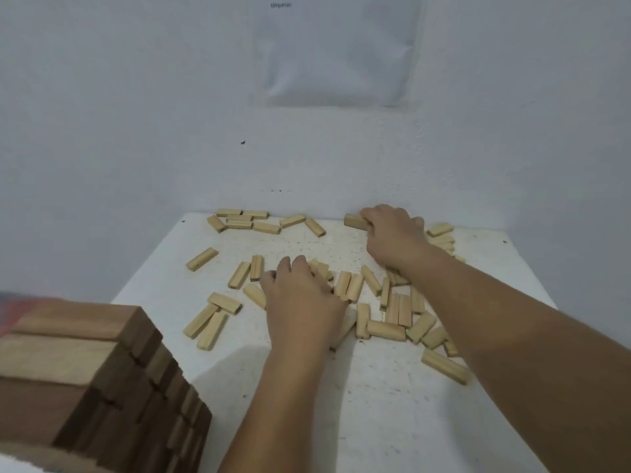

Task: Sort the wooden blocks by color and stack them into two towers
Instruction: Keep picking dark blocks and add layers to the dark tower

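Trouble sits first well to the left of the left hand [300,302], where the dark tower [85,370] stands at the near corner of the worktop [375,421]. Its layers show small offsets, so an elbow swinging back that way would probably shake or topple it. The tower is blurred and cut off by the frame edge, and its base is out of sight. Pale blocks [202,259] lie loose and flat on all sides of both hands, with no pale stack visible.

The left hand lies palm down with its fingers bent over a cluster of these blocks just ahead of it. The fingertips are hidden behind the knuckles, so it cannot be told whether it pinches one or only rests there. A careless rake from here could push neighbouring blocks into a worse jumble.

Beyond it and to the right, close to the wall, the right hand [392,233] curls its fingers round one end of a single held block [353,221], which juts out to the hand's left. Gripped at one end only, the block could swivel or slip when lifted. The right forearm passes over more blocks and hides several. Those to the right of this hand lie near the worktop's edge, where a dragging wrist might sweep them off.
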`<state>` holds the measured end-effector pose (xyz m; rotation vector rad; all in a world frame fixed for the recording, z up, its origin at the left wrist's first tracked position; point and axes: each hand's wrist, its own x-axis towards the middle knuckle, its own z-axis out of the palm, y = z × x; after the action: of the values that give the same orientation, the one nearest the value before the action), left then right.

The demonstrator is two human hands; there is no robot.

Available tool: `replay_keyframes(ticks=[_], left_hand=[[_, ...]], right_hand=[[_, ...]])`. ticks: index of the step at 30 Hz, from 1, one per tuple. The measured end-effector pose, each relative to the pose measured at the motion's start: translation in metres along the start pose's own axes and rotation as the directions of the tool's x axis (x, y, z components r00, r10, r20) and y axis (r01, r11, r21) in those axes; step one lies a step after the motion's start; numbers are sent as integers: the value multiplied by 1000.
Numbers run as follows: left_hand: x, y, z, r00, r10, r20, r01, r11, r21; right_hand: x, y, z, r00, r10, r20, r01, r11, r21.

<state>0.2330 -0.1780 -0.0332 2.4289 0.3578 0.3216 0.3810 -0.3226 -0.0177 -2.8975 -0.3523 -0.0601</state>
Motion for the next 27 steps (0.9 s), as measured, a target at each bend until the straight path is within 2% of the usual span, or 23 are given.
replay_keyframes(ticks=[4, 12, 17, 21, 27], left_hand=[[-2, -2, -6, 999, -54, 6, 54, 994, -96], [6, 1, -13, 990, -77, 117, 80, 996, -28], [17, 5, -13, 980, -150, 129, 146, 988, 42], [25, 3, -9, 987, -112, 114, 101, 990, 99], [29, 3, -13, 983, -127, 130, 111, 986, 123]], right_hand=[[15, 2, 12, 999, 24, -49, -24, 1000, -10], [-5, -2, 4, 971, 115, -208, -61, 966, 250], [-37, -12, -3, 974, 96, -207, -38, 963, 269], [-56, -17, -6, 976, 93, -199, -34, 958, 285], [-88, -24, -17, 963, 149, -223, -39, 901, 433]])
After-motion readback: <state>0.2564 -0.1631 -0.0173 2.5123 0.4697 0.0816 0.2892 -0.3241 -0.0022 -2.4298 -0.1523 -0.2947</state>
